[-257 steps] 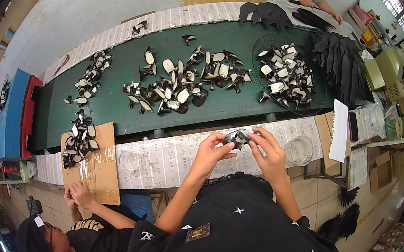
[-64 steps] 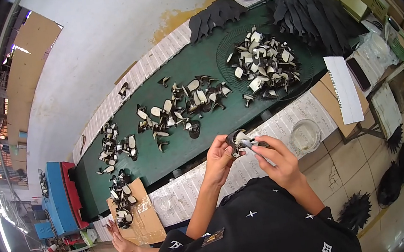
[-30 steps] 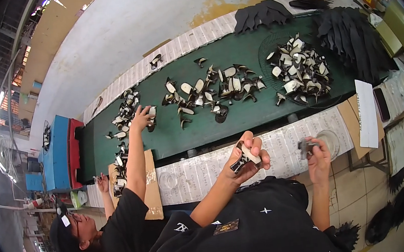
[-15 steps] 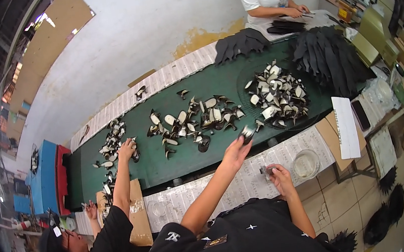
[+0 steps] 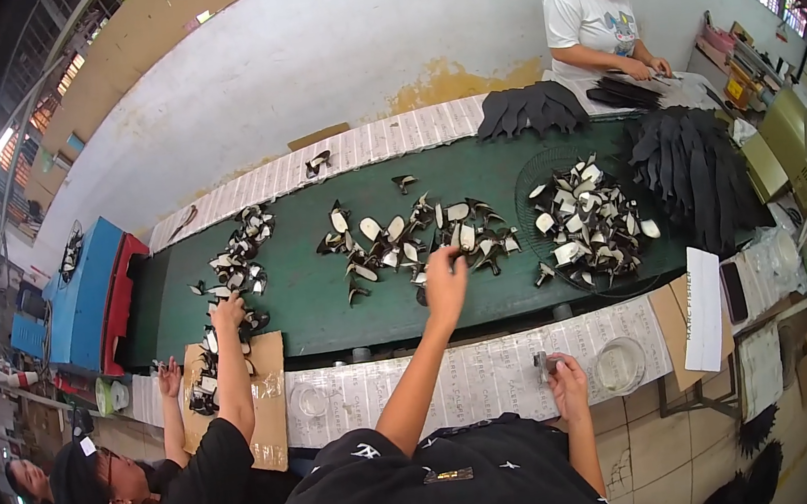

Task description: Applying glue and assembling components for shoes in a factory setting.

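My left hand [image 5: 446, 289] reaches over the middle group of black shoe heels with pale flat faces [image 5: 392, 236] on the green table. Its fingers bend down among the heels. The tips are partly hidden, so whether a heel is between them does not show. My right hand [image 5: 570, 390] is closed on a small dark, greyish object [image 5: 542, 364] above the paper-covered front ledge, beside a clear round dish [image 5: 620, 363]. Right of my left hand, many more heels [image 5: 588, 214] fill a round wire basket [image 5: 524, 199].
A co-worker's hand [image 5: 228, 312] works at heels on the left, near a cardboard sheet [image 5: 270, 409]. Cut black pieces [image 5: 690, 161] lie at the right end. Another person [image 5: 589, 23] stands behind the far right. A phone [image 5: 734, 290] lies at the front right.
My left hand has moved from right of the middle heels, where it held a heel, leftward onto that group. My right hand keeps its object over the ledge. The whole view has shifted.
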### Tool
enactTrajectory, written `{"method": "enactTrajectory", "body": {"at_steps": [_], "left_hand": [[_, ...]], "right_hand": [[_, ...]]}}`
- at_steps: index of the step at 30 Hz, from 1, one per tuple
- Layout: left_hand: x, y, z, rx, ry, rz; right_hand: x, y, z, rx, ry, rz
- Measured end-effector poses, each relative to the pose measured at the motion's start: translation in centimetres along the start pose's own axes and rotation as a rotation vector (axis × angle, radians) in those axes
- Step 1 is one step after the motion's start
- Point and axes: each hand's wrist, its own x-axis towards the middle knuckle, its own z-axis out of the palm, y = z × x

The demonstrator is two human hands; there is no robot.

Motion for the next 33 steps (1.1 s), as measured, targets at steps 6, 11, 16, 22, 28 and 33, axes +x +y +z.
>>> {"method": "enactTrajectory", "body": {"at_steps": [6, 11, 16, 22, 28, 33], "left_hand": [[-2.5, -7.1, -2.6, 0.44, 0.106, -0.094], [-3.1, -8.8, -1.9, 0.452, -0.003, -0.07], [-3.6, -10.5, -2.4, 0.222, 0.178, -0.001], [-3.4, -9.9, -5.4, 0.094, 0.086, -0.217], [-5.6, -10.4, -7.7, -0.138, 0.293, -0.293], [-7.0, -10.9, -10.1, -0.311, 0.035, -0.524]], "right_hand": [[0.4, -0.2, -0.2, -0.003, -0.033, 0.035], [0.6, 0.0, -1.2, -0.02, -0.049, 0.056], [0.6, 0.2, -0.6, -0.028, -0.035, 0.059], [0.7, 0.2, -1.2, -0.036, -0.05, 0.065], [0.5, -0.1, -0.8, -0.007, -0.14, 0.105], [0.5, -0.5, -1.6, -0.018, -0.1, 0.137]]}}
